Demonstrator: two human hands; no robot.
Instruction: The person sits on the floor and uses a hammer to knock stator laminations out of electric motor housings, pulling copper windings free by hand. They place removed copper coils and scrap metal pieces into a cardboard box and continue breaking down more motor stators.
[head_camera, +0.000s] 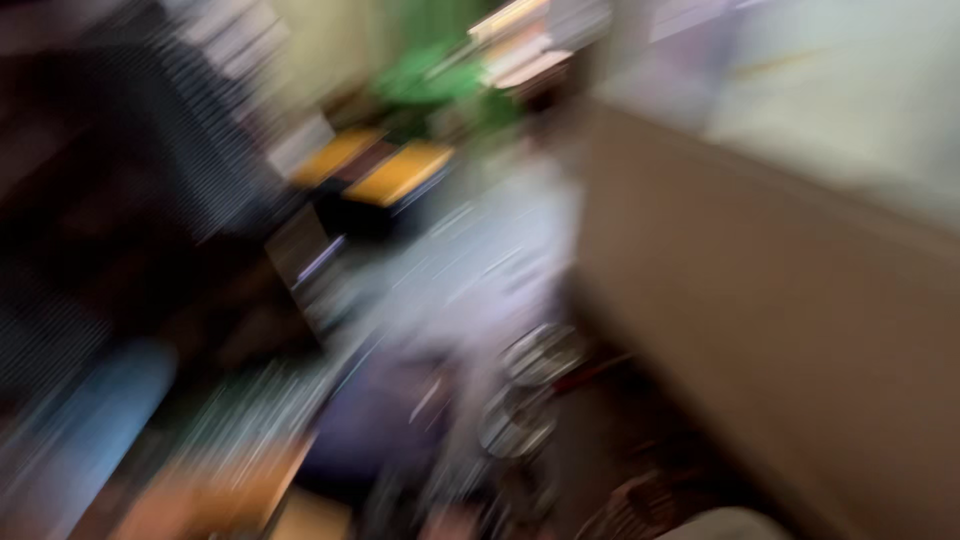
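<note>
Everything I see is smeared by motion blur. My fingers are out of sight. Two yellow-topped boxes (385, 170) sit beside a beige wall (760, 300).

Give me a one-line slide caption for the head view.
Motion-blurred head view: beige wall at right, yellow-topped dark boxes and green shape beyond; no hands discernible.

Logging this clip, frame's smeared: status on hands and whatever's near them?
Neither hand visible. Heavy motion blur. Yellow-topped boxes, green shape, beige panel discernible; round metal things too blurred to identify.
</note>
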